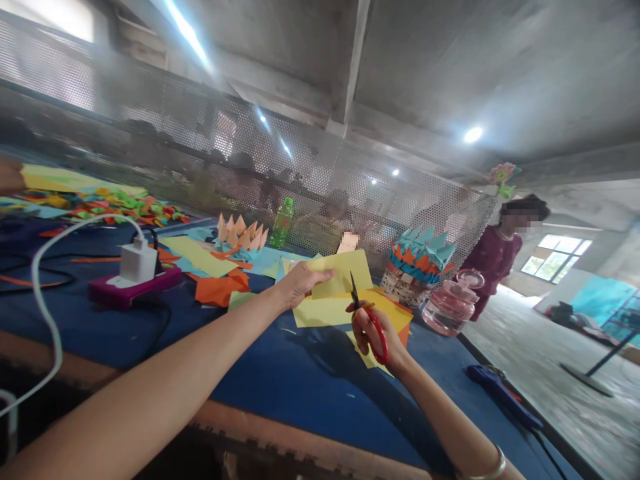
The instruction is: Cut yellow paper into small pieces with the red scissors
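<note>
My left hand pinches a sheet of pale yellow paper at its left edge, holding it up above the table. My right hand is shut around a pair of red-handled scissors, whose steel blades point up toward that sheet and appear closed. The blades sit just below and right of the held paper's lower edge. Under both hands lie more yellow paper sheets with an orange piece at their right, on a dark blue tabletop. A bangle circles my right wrist.
Paper scraps, folded paper crowns, a green bottle, a pink glass jar, and a white charger on a purple power strip stand on the table. Perforated metal mesh runs behind it. A person in maroon stands at right, beside a concrete floor.
</note>
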`<state>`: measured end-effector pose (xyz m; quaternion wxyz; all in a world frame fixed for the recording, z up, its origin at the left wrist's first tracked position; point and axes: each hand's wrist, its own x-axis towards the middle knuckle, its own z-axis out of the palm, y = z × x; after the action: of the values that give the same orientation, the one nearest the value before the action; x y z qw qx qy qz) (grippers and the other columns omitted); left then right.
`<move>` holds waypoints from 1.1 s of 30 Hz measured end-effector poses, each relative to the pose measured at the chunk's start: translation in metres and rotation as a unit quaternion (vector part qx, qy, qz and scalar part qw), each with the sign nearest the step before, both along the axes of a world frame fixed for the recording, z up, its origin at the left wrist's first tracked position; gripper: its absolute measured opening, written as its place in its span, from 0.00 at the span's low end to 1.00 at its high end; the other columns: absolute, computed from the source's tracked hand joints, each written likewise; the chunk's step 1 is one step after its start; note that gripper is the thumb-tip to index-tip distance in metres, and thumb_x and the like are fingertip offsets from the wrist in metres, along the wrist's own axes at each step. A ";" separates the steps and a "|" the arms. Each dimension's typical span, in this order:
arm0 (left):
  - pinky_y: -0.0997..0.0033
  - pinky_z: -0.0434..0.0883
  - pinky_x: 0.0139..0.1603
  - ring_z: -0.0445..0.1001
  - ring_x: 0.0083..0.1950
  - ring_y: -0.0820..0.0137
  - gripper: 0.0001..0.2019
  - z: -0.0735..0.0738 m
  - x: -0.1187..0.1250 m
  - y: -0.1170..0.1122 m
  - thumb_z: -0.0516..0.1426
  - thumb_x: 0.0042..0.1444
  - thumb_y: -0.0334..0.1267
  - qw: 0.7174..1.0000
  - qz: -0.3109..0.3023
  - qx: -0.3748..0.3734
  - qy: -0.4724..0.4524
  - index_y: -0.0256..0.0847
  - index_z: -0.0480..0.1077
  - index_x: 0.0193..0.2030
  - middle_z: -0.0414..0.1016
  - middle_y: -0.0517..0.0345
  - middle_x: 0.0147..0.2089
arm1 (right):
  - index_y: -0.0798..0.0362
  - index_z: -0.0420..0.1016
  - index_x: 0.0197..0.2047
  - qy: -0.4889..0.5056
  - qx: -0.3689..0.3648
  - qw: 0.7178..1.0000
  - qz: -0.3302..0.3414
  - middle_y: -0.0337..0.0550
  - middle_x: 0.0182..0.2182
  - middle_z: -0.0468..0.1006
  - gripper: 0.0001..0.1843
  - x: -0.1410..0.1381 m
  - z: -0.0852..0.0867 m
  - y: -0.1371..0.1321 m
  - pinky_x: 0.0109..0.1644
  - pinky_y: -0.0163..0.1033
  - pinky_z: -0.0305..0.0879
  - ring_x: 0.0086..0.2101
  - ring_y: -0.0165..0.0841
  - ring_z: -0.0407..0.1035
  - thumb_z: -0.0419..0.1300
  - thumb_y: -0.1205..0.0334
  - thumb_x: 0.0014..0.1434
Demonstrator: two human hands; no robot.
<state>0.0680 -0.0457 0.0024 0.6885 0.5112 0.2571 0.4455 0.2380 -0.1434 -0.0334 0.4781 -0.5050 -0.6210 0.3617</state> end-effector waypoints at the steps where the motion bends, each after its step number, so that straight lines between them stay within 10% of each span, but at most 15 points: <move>1: 0.62 0.74 0.40 0.79 0.38 0.59 0.19 0.001 0.000 -0.001 0.70 0.35 0.40 1.000 0.001 0.000 0.001 0.35 0.78 0.35 0.81 0.49 0.35 | 0.51 0.63 0.39 0.003 0.000 1.000 -0.005 0.28 0.15 0.61 0.30 0.000 -0.001 0.001 0.16 0.31 0.51 0.12 0.23 0.54 0.54 0.31 0.51; 33: 0.64 0.75 0.35 0.79 0.35 0.60 0.22 0.003 -0.001 -0.002 0.72 0.30 0.40 1.000 -0.013 -0.008 -0.009 0.32 0.77 0.34 0.81 0.47 0.34 | 0.53 0.65 0.35 -0.030 0.010 0.995 -0.091 0.26 0.11 0.59 0.24 0.001 -0.012 0.007 0.10 0.27 0.48 0.08 0.22 0.52 0.56 0.37 0.53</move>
<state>0.0674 -0.0479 0.0053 0.7005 0.5053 0.2478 0.4387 0.2391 -0.1366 -0.0451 0.4949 -0.5656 -0.5900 0.2952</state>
